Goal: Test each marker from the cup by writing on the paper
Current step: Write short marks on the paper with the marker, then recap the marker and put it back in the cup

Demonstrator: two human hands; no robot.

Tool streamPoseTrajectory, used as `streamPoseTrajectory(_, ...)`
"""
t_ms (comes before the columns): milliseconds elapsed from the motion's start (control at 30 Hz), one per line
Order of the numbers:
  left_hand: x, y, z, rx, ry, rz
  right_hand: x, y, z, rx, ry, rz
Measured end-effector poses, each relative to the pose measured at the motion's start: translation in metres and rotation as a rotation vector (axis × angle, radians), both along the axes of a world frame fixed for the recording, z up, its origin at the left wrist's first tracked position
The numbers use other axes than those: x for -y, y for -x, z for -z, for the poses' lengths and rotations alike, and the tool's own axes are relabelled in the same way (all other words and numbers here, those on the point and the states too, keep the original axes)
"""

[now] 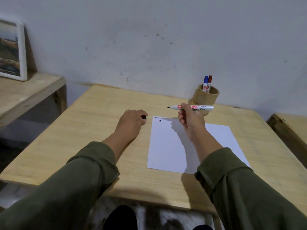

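Note:
My right hand (pixel 191 121) holds an uncapped white marker (pixel 201 107) level above the top of the paper, its black tip pointing left. My left hand (pixel 131 122) rests on the table left of the paper, closed on the marker's black cap (pixel 143 117). The white paper (pixel 167 150) lies on the wooden table (pixel 99 123) and bears two short rows of red, blue and black strokes (pixel 157 119) at its top left corner. A wooden cup (pixel 205 99) stands at the back right with a blue-capped marker (pixel 205 82) and a red-capped marker (pixel 209 83) upright in it.
A grey wall rises right behind the table. A lower wooden shelf (pixel 25 95) at the left carries a framed picture (pixel 12 50). Another wooden surface edge (pixel 289 125) shows at the far right. My knees appear below the table's front edge.

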State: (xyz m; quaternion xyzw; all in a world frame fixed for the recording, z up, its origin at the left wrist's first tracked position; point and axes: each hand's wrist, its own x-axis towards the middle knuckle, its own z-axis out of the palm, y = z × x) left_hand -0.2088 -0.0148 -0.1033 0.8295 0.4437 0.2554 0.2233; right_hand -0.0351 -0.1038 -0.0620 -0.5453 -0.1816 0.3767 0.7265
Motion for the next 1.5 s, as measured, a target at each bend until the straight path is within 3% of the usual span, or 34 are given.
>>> streamPoseTrajectory(133,0.004,-0.004,-0.003,0.097,0.052,-0.043,0.002,0.001,-0.001,-0.011,-0.01,-0.013)
streamPoseTrajectory(300,0.024,-0.019,-0.038,0.604,0.28,-0.104,0.008,0.0,-0.011,-0.049,-0.062,-0.062)
streamPoseTrajectory(367,0.025,-0.026,-0.052,0.693,0.328,-0.106,0.011,0.001,-0.018,-0.054,-0.084,-0.085)
streamPoseTrajectory(1500,0.046,-0.04,-0.108,0.698,0.374,0.099,0.025,0.001,-0.068,0.082,-0.156,-0.176)
